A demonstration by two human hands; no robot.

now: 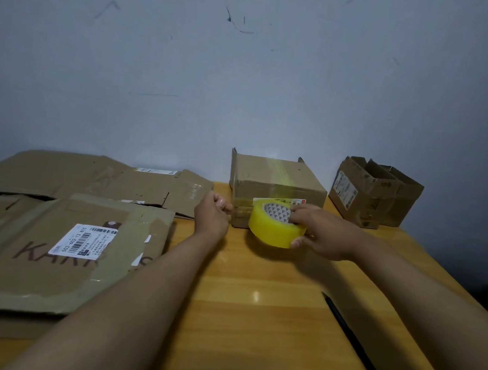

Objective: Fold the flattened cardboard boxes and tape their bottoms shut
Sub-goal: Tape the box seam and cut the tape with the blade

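A folded cardboard box [276,183] stands upside down on the wooden table [258,313], with a strip of clear yellowish tape running over its top and down its near face. My right hand [316,231] grips a yellow tape roll [274,226] just in front of the box. My left hand [213,214] is closed, thumb and finger pinched at the tape on the box's near left face. Flattened cardboard boxes [64,249] lie stacked at the left.
Two smaller folded boxes [375,191] stand at the back right by the wall. A black pen [350,336] lies on the table at the right front. More flattened cardboard [96,174] lies at the back left.
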